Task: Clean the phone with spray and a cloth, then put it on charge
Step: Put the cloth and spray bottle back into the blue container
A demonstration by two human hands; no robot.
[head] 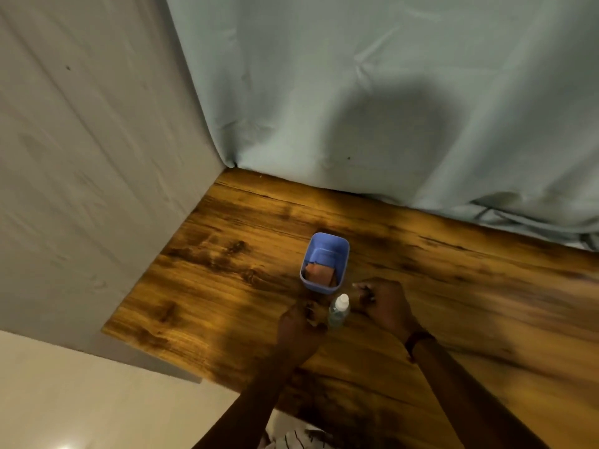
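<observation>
Wooden table (pixel 227 286) against a grey-blue curtain (pixel 356 92). Blue bin (pixel 325 261) mid-table, orange cloth (pixel 319 273) inside it. Your left hand (pixel 299 328) and right hand (pixel 384 306) flank the upright spray bottle (pixel 339 311), fingers curled, neither clearly grasping it; grip can't be told. Phone not visible.

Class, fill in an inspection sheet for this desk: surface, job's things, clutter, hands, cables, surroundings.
Surface: wooden table, dark-grained.
Job's things: clear spray bottle upright; orange cloth inside blue tub; no phone seen.
Clutter: nothing seen.
Hands: left hand and right hand flank the bottle; grip unclear.
Cables: nothing seen.
Surroundings: pale blue curtain behind, grey wall at left.
</observation>
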